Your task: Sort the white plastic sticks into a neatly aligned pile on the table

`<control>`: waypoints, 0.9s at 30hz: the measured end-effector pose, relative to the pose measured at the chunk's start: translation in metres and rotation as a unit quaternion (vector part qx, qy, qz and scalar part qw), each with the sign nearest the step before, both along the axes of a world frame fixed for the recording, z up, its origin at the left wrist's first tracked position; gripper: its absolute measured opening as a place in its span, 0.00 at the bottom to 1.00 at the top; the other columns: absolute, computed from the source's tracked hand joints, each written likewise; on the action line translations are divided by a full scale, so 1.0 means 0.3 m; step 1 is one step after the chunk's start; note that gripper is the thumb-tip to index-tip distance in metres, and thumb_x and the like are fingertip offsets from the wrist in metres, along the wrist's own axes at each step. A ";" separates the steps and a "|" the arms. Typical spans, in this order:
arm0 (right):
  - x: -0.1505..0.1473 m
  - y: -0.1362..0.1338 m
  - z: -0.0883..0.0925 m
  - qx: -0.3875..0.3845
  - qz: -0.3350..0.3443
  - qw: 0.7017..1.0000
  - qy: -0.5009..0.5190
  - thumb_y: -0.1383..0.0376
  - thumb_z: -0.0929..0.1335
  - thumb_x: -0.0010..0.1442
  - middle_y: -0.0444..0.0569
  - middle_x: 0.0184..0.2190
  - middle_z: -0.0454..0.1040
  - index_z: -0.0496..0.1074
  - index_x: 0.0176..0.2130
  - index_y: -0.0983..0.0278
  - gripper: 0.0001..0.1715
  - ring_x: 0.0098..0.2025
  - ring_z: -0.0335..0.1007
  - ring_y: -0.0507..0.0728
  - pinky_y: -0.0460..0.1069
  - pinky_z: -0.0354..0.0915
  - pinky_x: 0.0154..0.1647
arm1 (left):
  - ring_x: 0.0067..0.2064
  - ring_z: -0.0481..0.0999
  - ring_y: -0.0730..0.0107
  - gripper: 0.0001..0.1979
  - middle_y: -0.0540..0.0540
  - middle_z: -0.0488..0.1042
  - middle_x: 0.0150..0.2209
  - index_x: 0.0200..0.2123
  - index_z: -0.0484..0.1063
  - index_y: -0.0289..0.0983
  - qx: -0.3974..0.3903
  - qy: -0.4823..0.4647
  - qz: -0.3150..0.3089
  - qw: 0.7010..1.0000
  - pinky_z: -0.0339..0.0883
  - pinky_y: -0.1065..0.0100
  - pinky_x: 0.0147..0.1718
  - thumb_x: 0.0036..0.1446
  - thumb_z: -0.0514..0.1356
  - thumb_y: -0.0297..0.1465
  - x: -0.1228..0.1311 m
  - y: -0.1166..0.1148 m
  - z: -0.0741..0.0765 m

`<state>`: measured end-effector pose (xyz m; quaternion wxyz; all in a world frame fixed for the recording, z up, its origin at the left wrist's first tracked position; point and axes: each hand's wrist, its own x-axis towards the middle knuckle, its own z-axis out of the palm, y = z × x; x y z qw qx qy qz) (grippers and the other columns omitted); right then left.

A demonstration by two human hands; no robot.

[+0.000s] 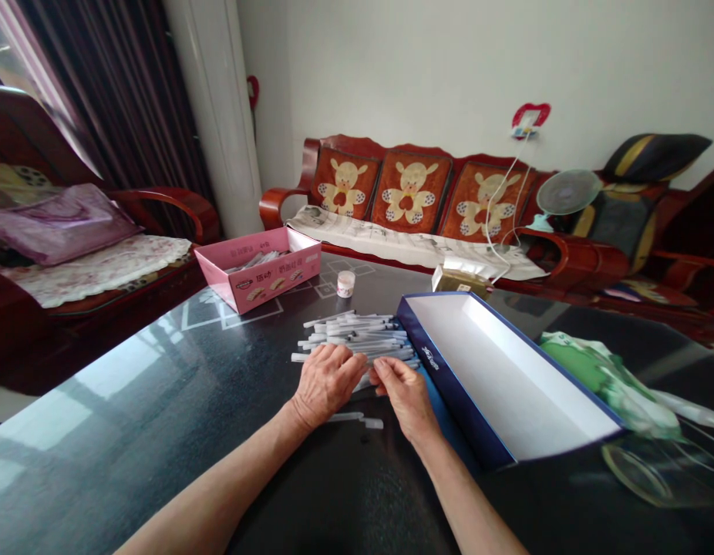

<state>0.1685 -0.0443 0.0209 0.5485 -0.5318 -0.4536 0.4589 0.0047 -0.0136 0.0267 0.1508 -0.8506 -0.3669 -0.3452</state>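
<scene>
A heap of whitish, translucent pens (357,331) lies on the dark table in front of me, most of them pointing left and right. My left hand (331,379) is closed at the near side of the heap, its fingers curled; what they hold is hidden behind the knuckles. Close beside it, my right hand (402,391) pinches with thumb and forefinger, and whatever is between the tips is too small to make out. Nearer to me, a loose clear pen cap (373,423) lies by a thin clear piece, partly under my left wrist.
A pink box (264,281) with more pens stands back left, near a small white tub (345,284). On the right is a dark blue box (507,378) with a white inside. Beyond it are a tissue pack (461,279) and a green-and-white bag (611,378).
</scene>
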 end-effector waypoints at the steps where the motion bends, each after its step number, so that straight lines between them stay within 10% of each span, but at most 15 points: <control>1: 0.000 0.000 0.001 0.001 -0.002 1.000 -0.014 0.51 0.70 0.53 0.45 0.26 0.76 0.75 0.33 0.63 0.18 0.31 0.71 0.54 0.45 0.65 0.28 | 0.32 0.65 0.67 0.09 0.47 0.71 0.31 0.40 0.72 0.41 0.003 0.002 0.004 1.000 0.56 0.65 0.34 0.63 0.53 0.35 0.001 -0.001 0.000; 27: -0.005 0.001 -0.001 0.054 0.019 0.998 -0.012 0.55 0.71 0.50 0.48 0.37 0.76 0.71 0.41 0.63 0.20 0.37 0.72 0.57 0.47 0.67 0.35 | 0.32 0.65 0.67 0.09 0.47 0.70 0.30 0.41 0.71 0.38 -0.026 -0.007 -0.034 0.999 0.57 0.65 0.33 0.64 0.51 0.31 0.007 0.007 -0.013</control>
